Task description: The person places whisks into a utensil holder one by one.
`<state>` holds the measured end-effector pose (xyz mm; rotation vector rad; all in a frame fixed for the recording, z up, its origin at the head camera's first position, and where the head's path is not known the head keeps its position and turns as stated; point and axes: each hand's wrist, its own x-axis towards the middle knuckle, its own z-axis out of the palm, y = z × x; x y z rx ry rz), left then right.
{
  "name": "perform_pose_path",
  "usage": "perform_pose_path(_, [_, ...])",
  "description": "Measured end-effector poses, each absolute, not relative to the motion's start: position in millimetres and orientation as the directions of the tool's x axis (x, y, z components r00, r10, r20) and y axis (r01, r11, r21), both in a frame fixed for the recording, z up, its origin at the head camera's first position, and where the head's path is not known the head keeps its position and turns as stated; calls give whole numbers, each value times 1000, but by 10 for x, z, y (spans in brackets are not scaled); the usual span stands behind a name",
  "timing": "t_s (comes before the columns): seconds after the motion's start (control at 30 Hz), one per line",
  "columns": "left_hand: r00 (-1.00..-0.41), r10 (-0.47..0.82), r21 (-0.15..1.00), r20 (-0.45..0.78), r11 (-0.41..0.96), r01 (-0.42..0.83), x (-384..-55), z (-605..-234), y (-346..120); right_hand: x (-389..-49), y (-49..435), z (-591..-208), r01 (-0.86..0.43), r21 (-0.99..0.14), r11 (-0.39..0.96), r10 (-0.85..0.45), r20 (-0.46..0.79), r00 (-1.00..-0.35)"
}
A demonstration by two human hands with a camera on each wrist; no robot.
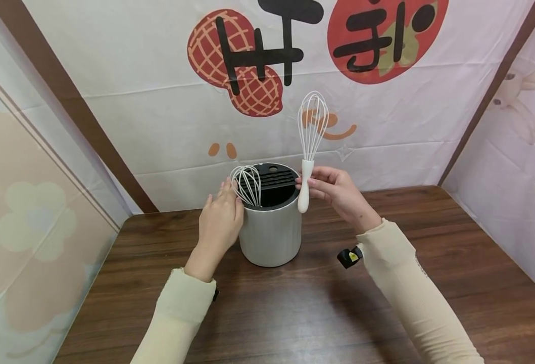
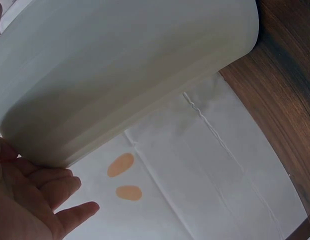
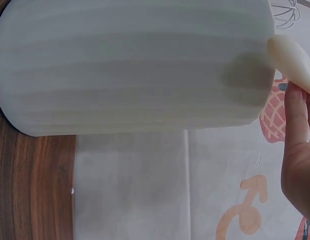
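A round, light grey utensil holder (image 1: 271, 237) with a black slotted insert (image 1: 273, 174) stands upright on the table. My left hand (image 1: 221, 217) rests against its left side at the rim, fingers extended; the left wrist view shows those fingers (image 2: 60, 187) along the grey wall. One white whisk (image 1: 247, 184) leans inside the holder, wires up, its handle hidden within. On the other side, my right hand (image 1: 340, 194) pinches the white handle of a second whisk (image 1: 305, 194) between thumb and fingers. This whisk is upright beside the right rim, outside the holder, wires on top.
The dark wooden table (image 1: 267, 318) reaches back to a white printed cloth (image 1: 158, 116) hanging close behind the holder. More printed cloth hangs at the left (image 1: 35, 217) and right (image 1: 513, 167). A small black device (image 1: 350, 257) sits at my right cuff.
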<state>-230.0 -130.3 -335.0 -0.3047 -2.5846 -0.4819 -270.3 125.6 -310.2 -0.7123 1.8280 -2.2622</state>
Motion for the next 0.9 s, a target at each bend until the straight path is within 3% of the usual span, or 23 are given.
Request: perform_pose_path(0.9, [-842,131,270,524,911,310,-2240,-3352,-1297,-2704,1129,-2943,-233,-942,-243,-375,312,-873])
